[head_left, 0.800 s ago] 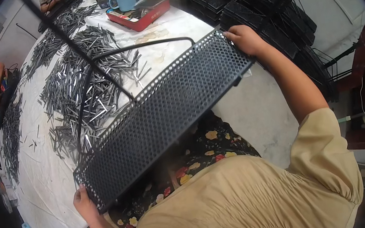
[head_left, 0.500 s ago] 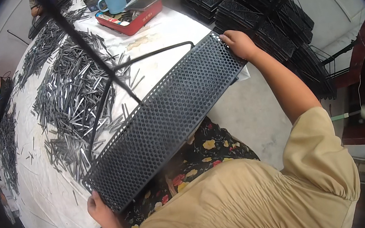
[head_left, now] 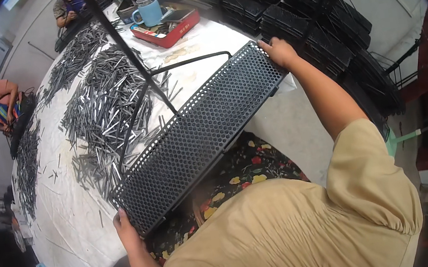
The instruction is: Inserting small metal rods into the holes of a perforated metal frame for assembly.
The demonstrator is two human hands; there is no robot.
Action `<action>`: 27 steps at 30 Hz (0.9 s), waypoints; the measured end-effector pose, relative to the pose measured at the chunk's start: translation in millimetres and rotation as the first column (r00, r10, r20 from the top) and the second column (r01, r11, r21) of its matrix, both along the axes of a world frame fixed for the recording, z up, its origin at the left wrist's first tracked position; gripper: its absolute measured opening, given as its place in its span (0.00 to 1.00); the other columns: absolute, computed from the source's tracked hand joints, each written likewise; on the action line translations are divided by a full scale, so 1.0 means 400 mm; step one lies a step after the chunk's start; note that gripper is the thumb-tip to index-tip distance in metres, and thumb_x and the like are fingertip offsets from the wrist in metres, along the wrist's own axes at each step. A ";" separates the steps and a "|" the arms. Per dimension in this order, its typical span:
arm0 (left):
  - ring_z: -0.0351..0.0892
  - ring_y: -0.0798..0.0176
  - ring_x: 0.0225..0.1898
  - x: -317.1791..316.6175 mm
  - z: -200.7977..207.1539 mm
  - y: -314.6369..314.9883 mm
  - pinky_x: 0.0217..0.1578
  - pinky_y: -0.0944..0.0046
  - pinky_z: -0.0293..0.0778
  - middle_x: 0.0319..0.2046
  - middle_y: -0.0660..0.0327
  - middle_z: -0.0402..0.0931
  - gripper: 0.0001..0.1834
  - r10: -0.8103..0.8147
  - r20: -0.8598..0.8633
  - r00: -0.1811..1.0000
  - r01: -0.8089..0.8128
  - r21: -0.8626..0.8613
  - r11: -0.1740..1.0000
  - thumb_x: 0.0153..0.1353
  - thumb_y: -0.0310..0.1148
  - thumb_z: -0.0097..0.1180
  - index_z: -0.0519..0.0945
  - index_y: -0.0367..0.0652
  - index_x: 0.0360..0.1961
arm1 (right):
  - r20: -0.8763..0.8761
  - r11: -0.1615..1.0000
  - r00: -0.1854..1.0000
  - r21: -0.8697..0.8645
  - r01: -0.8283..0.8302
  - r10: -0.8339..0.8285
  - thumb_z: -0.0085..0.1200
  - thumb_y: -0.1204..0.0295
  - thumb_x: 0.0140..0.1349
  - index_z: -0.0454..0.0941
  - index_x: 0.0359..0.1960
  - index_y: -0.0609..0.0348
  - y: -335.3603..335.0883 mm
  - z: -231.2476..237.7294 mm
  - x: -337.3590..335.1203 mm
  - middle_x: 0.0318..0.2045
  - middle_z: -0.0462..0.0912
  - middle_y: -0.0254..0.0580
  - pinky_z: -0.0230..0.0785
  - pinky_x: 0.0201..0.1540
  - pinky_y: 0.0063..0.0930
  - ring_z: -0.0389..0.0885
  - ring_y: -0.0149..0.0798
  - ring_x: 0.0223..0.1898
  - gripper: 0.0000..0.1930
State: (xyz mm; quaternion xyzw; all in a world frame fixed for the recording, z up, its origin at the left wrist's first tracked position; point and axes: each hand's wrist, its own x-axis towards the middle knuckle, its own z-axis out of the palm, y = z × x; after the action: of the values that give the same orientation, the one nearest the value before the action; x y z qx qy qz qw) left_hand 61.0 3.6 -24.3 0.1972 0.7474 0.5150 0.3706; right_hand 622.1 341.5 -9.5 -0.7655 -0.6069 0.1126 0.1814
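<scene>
A long black perforated tray point(head_left: 200, 130) slants across my lap and the table edge, its grid of round holes facing up. My right hand point(head_left: 280, 53) grips its far right end, thumb on the top rim. At the near left end, my left hand point(head_left: 127, 231) holds the corner with the thumb up; its other fingers are mostly hidden. A black metal rod frame point(head_left: 131, 55) rises from beyond the tray's far long edge and runs out at the top. I cannot tell whether frame and tray are joined. Behind the tray lies a heap of thin dark grey sticks point(head_left: 104, 102).
A white cloth point(head_left: 75, 227) covers the round table. On it stands a red box point(head_left: 171, 34) holding a blue mug point(head_left: 149, 11) and a phone. Stacks of black trays point(head_left: 303, 30) fill the floor at right. Two people point(head_left: 2, 102) sit across the table.
The whole view has shifted, so the table and the people sit further right and lower. Both hands keep hold of the tray, whose left end appears slightly higher.
</scene>
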 end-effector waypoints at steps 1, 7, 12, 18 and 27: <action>0.76 0.60 0.46 0.016 0.014 -0.005 0.50 0.60 0.71 0.46 0.53 0.77 0.28 0.016 0.002 1.000 -0.016 0.010 1.000 0.68 0.51 0.50 0.71 0.34 0.54 | -0.116 0.987 0.993 -0.158 -0.030 0.012 0.43 0.37 0.62 0.77 0.50 0.71 0.009 0.001 0.006 0.52 0.77 0.66 0.67 0.58 0.41 0.76 0.58 0.55 0.41; 0.78 0.53 0.52 0.104 0.086 0.009 0.52 0.54 0.73 0.56 0.51 0.75 0.37 0.067 0.310 0.948 -0.058 -0.041 0.997 0.68 0.57 0.46 0.69 0.32 0.61 | -0.174 0.979 0.979 -0.157 -0.133 0.105 0.44 0.33 0.60 0.78 0.47 0.77 0.017 0.006 -0.004 0.47 0.79 0.67 0.68 0.55 0.39 0.79 0.56 0.53 0.46; 0.77 0.54 0.53 0.068 0.055 0.010 0.54 0.55 0.72 0.55 0.50 0.75 0.36 0.029 0.307 0.951 -0.025 -0.016 1.000 0.68 0.56 0.48 0.68 0.31 0.61 | -0.283 0.972 0.954 -0.173 -0.156 0.103 0.49 0.36 0.59 0.82 0.38 0.75 0.027 0.005 0.001 0.37 0.83 0.60 0.72 0.46 0.38 0.83 0.51 0.40 0.41; 0.79 0.53 0.51 0.083 0.054 0.012 0.52 0.56 0.74 0.54 0.49 0.76 0.34 0.029 0.327 0.944 -0.038 0.020 0.999 0.69 0.52 0.48 0.69 0.29 0.60 | -0.339 0.971 0.930 -0.133 -0.198 0.144 0.50 0.39 0.60 0.83 0.37 0.74 0.030 -0.002 0.008 0.34 0.84 0.58 0.72 0.45 0.36 0.84 0.48 0.37 0.38; 0.80 0.56 0.48 0.085 0.063 0.005 0.50 0.57 0.75 0.51 0.49 0.77 0.34 0.012 0.326 0.945 -0.007 -0.016 1.000 0.70 0.52 0.46 0.70 0.26 0.57 | -0.276 0.980 0.953 -0.115 -0.163 0.126 0.51 0.39 0.60 0.81 0.37 0.79 0.012 0.015 -0.011 0.34 0.84 0.61 0.72 0.47 0.34 0.84 0.48 0.39 0.40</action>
State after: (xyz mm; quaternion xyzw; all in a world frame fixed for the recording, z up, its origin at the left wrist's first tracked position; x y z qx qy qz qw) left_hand 95.0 5.5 0.9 0.1032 0.6805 0.5369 0.4878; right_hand 617.7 346.3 -3.5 -0.7075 -0.6221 0.2689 0.2000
